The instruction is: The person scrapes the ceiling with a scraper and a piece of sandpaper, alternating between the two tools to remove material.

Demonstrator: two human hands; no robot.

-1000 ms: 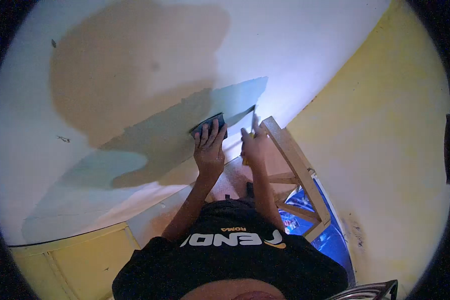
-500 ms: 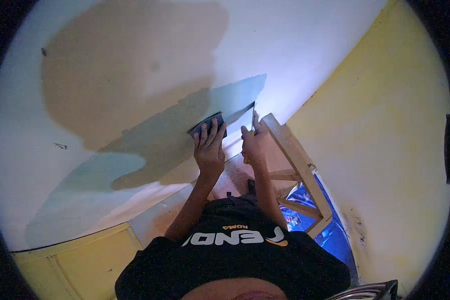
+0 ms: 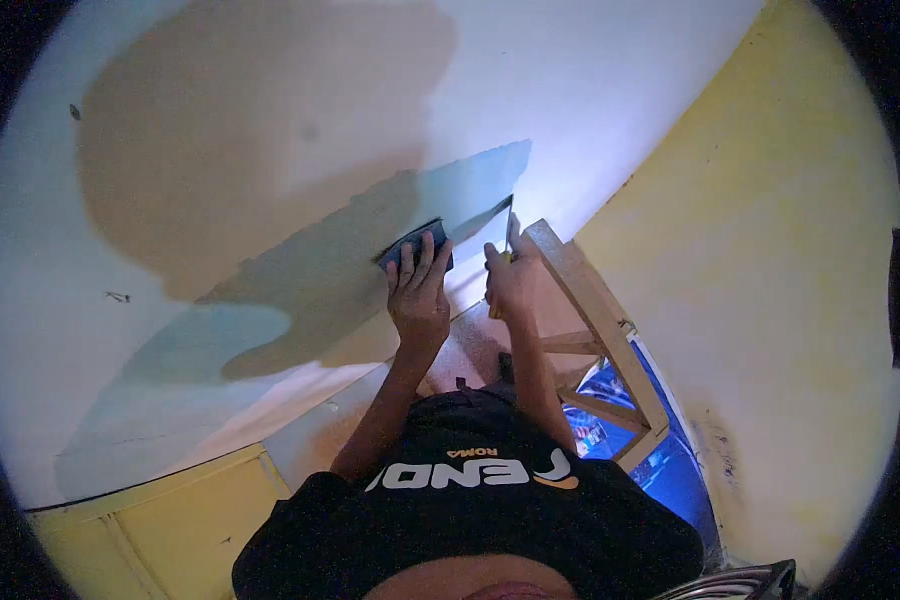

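Note:
My left hand is pressed against a dark, flat rectangular block on the wall, fingers laid over it. To its right, my right hand is wrapped round the yellowish handle of a scraper, whose thin blade stands upright near the wall. A bluish-green patch spreads across the pale wall behind both tools, partly under shadow.
A wooden frame with crosspieces stands close to the right of my right hand. Blue material lies behind it. A yellow wall rises at the right, and a yellow panel is at the lower left.
The scraper and my right hand have shifted very slightly up. My left hand and the block are almost where they were, a touch higher.

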